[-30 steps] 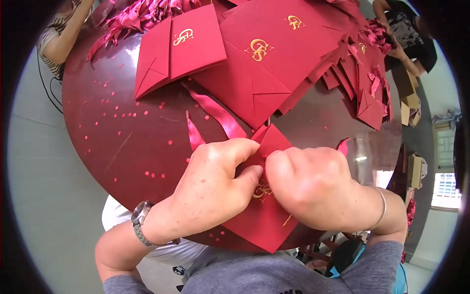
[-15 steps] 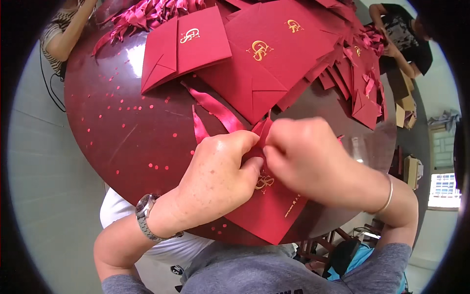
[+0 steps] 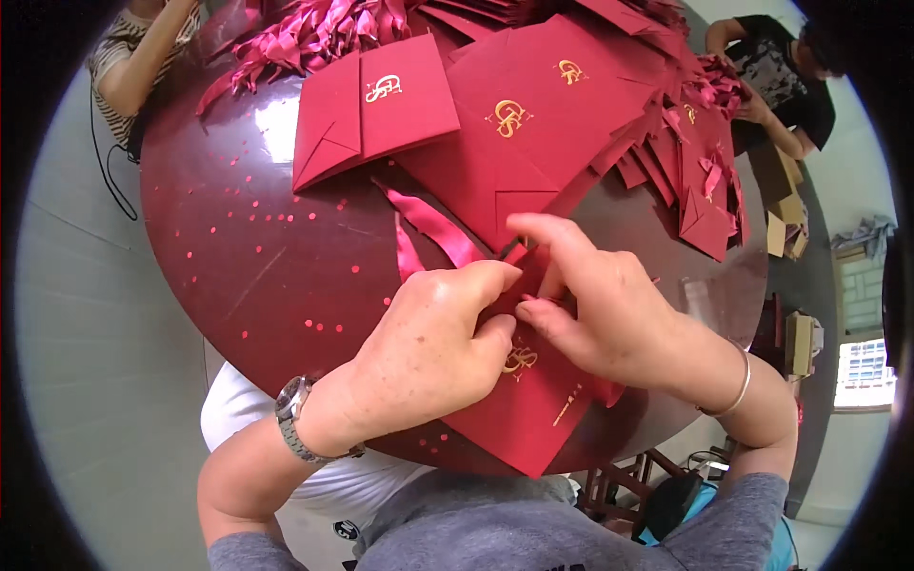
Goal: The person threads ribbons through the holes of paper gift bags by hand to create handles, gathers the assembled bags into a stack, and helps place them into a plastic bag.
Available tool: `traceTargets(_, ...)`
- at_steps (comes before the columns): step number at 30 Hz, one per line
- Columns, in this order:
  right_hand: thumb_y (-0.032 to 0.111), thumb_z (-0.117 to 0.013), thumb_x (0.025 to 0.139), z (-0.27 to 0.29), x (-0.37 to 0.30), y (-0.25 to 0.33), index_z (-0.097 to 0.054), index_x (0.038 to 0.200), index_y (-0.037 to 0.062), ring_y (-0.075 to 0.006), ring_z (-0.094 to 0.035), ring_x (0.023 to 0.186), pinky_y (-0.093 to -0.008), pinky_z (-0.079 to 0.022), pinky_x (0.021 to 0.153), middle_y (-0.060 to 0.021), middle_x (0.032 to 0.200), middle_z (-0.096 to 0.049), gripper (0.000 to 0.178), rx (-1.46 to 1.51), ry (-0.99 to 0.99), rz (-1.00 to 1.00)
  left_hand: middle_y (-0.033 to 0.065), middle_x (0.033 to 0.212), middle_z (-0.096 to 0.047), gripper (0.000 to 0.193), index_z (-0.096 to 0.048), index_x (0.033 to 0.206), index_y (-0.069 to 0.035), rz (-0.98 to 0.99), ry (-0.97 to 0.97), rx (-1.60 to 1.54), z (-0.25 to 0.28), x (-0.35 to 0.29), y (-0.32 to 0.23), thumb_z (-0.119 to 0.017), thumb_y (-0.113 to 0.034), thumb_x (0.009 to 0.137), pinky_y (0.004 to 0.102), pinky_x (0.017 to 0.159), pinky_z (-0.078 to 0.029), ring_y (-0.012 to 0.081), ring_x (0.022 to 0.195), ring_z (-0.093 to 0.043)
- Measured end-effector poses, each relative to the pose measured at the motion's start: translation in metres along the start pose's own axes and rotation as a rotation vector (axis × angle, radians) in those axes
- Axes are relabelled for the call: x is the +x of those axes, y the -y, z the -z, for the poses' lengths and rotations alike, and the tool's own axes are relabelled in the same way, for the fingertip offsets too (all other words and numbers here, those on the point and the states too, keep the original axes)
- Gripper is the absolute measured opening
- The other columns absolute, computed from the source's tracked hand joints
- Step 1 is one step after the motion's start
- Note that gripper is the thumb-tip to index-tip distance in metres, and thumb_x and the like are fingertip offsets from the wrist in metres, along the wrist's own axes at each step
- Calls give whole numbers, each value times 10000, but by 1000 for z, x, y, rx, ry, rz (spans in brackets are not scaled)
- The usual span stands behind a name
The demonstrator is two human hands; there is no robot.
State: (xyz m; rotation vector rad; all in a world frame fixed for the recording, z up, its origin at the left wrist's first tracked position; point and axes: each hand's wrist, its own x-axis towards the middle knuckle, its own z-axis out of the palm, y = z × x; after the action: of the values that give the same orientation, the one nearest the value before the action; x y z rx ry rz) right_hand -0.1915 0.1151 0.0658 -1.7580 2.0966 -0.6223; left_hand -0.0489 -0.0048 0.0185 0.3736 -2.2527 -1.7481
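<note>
A red paper gift bag (image 3: 519, 433) with a gold emblem lies flat at the table's near edge, its top pointing away from me. My left hand (image 3: 433, 338) pinches its upper left part between thumb and bent fingers. Over the upper right part is my right hand (image 3: 614, 314), forefinger stretched out and thumb apart from it. The right thumb tip is at the bag's top, beside a bit of pink showing there. A shiny pink-red ribbon (image 3: 433, 224) runs from beyond my left hand across the table. The fingers hide where it meets the bag.
More red bags (image 3: 519, 124) lie piled beyond my hands, one folded bag (image 3: 376, 109) on top at left. A ribbon heap (image 3: 309, 38) sits at the far left. Small red paper dots (image 3: 257, 217) dot the round dark table (image 3: 228, 295). Two people are across the table.
My right hand has loosened from a closed pinch, its forefinger lifting away from the thumb. My left hand keeps its hold on the bag. The whole view has shifted slightly.
</note>
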Motion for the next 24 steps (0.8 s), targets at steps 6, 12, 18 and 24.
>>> traceTargets(6,128,-693,792,5,-17,-3,-528,1124,1,-322,-651,743,-396,-529,642,-162,831,-635,391,83,60,118,158,1072,-654,368,-570,1158,107,213,195,-257,17,5,-4,-463,92,806,290,952,-471,180,1041,-617)
traceTargets(12,14,-638,740,-5,-34,-19,-516,1220,-8,-231,-651,713,-321,-527,635,-118,820,-643,496,225,47,79,83,899,-686,249,-625,1093,63,92,325,136,16,15,-12,-513,19,875,279,758,-530,115,869,-651)
traceTargets(18,-70,-530,737,-6,-40,-27,-506,1254,-24,-114,-612,776,-255,-509,704,-69,849,-618,520,554,148,-109,77,839,-697,213,-666,1026,55,500,421,-354,14,20,-19,-516,-16,892,303,691,-551,136,828,-683)
traceTargets(24,52,-584,792,-15,-45,-37,-553,1190,29,-151,-636,745,-291,-512,698,-80,829,-638,400,729,86,-107,118,880,-694,157,-663,975,18,83,301,364,0,15,-17,-559,20,857,310,659,-536,159,773,-681)
